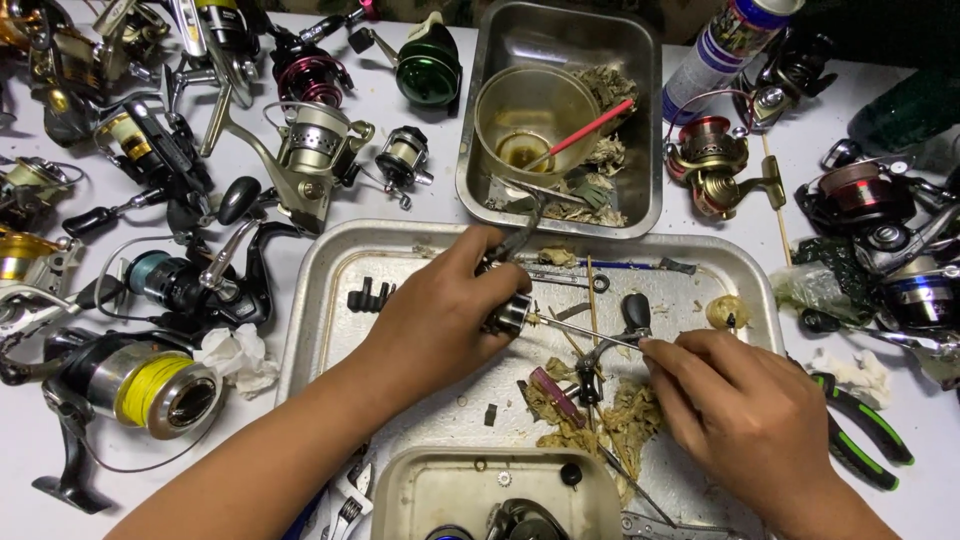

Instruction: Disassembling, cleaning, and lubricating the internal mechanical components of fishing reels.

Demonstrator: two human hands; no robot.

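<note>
Centre frame: left hand (440, 315) grips a small reel part (508, 314) steady; right hand (740, 400) pinches a thin metal pick (585, 334) into it (over the tray (330, 290), catching debris).

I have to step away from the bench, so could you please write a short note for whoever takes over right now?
Left hand: gripping a small metal reel part over the large steel tray.
Right hand: pinching a thin metal rod whose tip meets that part.
In the tray: dirty wipe scraps, a black handle knob, small black bits.
Behind: a deep pan with a cup of yellowish liquid and a red stick.
Done: the reel is in pieces. Left: the part is not reassembled; many whole reels lie around, like the yellow-line reel.
</note>
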